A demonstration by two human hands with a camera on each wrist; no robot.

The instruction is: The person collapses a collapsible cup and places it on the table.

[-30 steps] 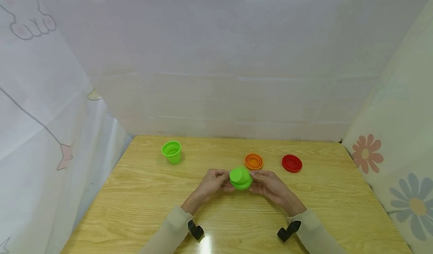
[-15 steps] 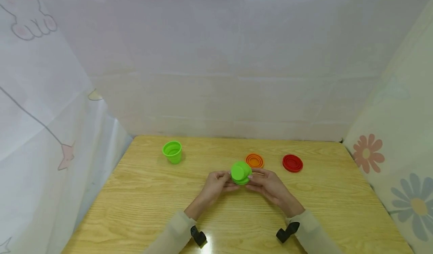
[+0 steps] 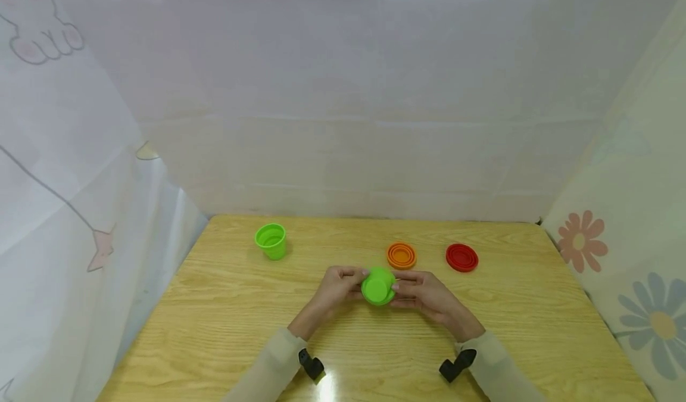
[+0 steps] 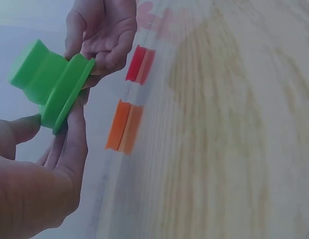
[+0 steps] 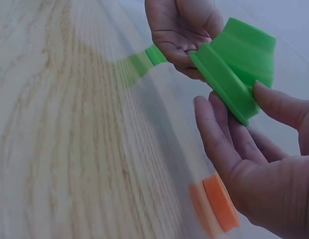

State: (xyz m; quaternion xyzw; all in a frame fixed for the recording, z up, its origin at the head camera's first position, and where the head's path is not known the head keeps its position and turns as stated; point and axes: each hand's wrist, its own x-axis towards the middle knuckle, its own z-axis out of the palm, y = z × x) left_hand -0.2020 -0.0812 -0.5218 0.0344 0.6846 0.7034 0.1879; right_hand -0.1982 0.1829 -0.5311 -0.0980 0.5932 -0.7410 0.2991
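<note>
A green collapsible cup [image 3: 377, 287] is held over the middle of the table, its base tipped up toward the head camera. Its wall is partly folded, with a narrower section standing askew above the wide rim, as the left wrist view shows of the cup [image 4: 47, 79]. My left hand [image 3: 337, 290] pinches the rim side with the thumb above and fingers beneath. From the other side my right hand [image 3: 429, 296] grips it, the thumb [image 5: 279, 104] against the wall and the fingers under the rim. The cup's inside is hidden.
Behind the hands lies an orange collapsed cup [image 3: 401, 256], with a red collapsed cup [image 3: 462, 258] to its right. A second green cup [image 3: 271, 242] stands unfolded at the back left of the wooden table [image 3: 225, 330]. Patterned sheets [image 3: 343, 122] surround the table.
The held cup has turned in both hands: its base, earlier leaning off to the upper left, now sits lower and faces the camera. The other cups stay where they were.
</note>
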